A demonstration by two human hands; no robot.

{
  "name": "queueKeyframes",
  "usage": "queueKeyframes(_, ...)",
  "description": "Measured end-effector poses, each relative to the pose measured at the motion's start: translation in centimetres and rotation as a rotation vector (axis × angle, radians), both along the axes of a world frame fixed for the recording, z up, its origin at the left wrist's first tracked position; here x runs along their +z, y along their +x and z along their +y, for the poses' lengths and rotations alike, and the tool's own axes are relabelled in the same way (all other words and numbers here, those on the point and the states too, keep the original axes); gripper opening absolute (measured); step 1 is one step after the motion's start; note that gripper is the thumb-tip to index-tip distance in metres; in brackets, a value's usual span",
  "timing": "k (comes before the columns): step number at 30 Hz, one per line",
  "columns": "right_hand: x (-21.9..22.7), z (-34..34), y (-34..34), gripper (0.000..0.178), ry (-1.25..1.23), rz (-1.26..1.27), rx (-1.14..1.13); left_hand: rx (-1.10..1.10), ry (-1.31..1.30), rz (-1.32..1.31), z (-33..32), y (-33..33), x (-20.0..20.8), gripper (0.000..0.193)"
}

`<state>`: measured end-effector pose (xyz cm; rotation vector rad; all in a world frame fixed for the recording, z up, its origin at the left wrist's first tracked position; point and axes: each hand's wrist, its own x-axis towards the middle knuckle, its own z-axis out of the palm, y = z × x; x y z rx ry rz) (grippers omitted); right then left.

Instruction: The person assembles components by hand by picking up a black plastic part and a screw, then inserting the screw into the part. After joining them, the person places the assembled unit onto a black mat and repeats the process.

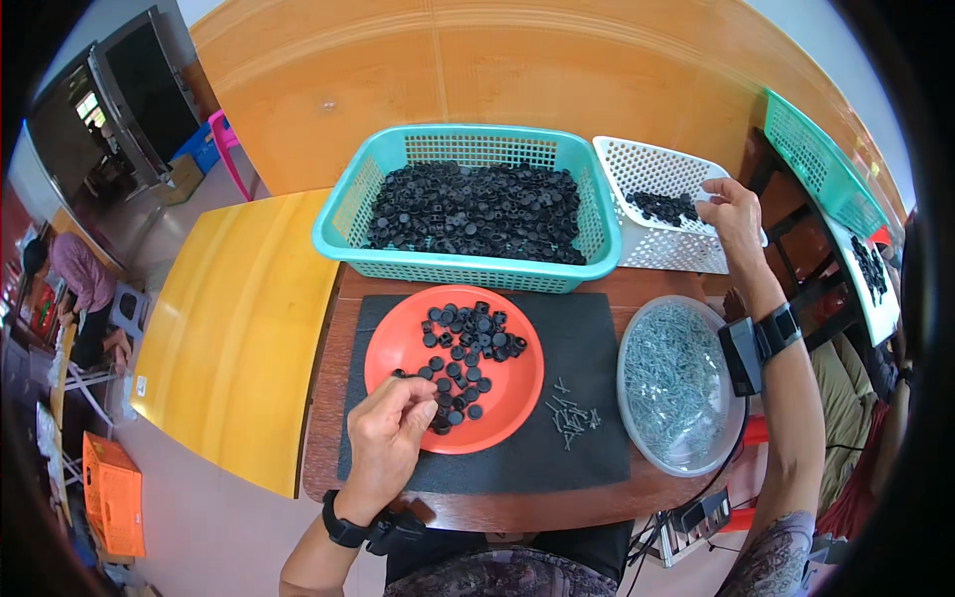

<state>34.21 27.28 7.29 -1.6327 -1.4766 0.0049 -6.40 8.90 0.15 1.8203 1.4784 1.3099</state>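
My left hand (386, 430) is over the near left part of a red plate (398, 333), its thumb and fingers pinched together. A black cap shows at its fingertips. Several small round black caps (477, 333) lie loose on the plate. At the far right, my right hand (731, 214) reaches over a white perforated basket (686, 249), fingers bent with a gap between thumb and forefinger; nothing shows in them. Inside that basket is a small heap of black parts (662, 207). A few screws (570, 416) lie on the black mat (497, 476) right of the plate.
Behind the plate stands a turquoise basket (463, 269) full of black caps. A clear round tub (629, 398) of screws sits on the right, beside my right forearm. To the left is a yellow tabletop (234, 318). Other people sit at far left and right.
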Motion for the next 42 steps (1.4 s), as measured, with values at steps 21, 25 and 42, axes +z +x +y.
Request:
queueKeyframes(21, -2.2, -14.7, -9.9, 0.015, -0.027, -0.108, 0.563, -0.13, 0.183, 0.533, 7.4, -1.2, -0.3, 0.02)
queueKeyframes(25, -2.6, -16.4, -10.7, 0.014, -0.023, -0.069, 0.635, -0.087, 0.093, 0.539, 8.0, -0.2, -1.6, 0.017)
queueKeyframes(42, -6.1, -19.7, -12.5, 0.016, -0.155, -0.131, 0.777, -0.072, 0.032, 0.588, 8.6, -1.4, -1.0, 0.016)
